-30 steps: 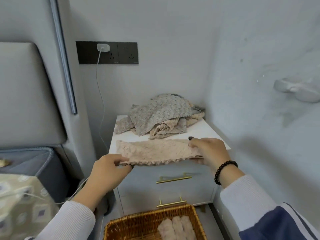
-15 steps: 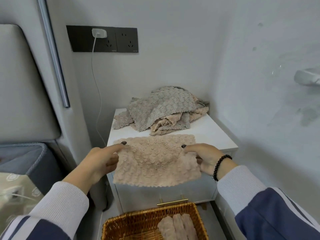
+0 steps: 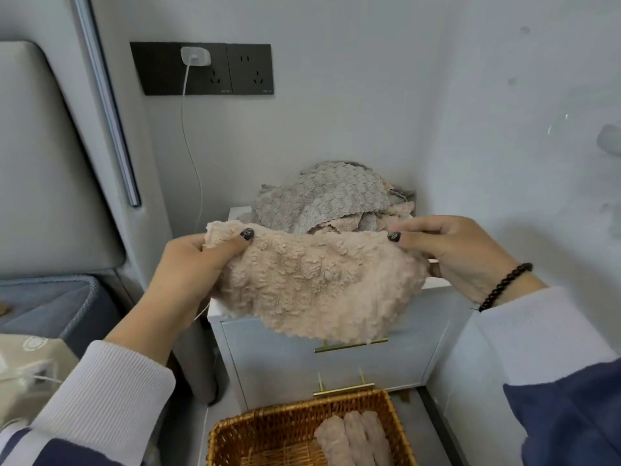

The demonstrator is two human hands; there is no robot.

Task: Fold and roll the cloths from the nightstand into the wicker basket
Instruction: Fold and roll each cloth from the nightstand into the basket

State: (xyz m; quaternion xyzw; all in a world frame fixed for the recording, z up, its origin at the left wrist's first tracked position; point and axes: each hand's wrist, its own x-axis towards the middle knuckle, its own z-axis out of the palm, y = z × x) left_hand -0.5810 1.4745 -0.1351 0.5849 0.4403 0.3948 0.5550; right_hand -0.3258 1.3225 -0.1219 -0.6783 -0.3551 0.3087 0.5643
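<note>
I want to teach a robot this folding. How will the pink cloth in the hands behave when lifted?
Probably floppy: the pink cloth sags between the left hand and right hand. Likely light, since pinches at two corners hold it. Its nubbly surface should resist slipping.

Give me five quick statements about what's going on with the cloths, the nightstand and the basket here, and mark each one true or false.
1. Both hands hold the pink cloth. True: the left hand and right hand pinch its top corners.
2. The wicker basket is empty. False: rolled cloths lie in it.
3. A pile of cloths sits on the nightstand. True.
4. The held cloth is already rolled tight. False: it hangs open, sagging between the hands.
5. Nothing is plugged into the wall socket. False: a white charger is plugged in.
</note>
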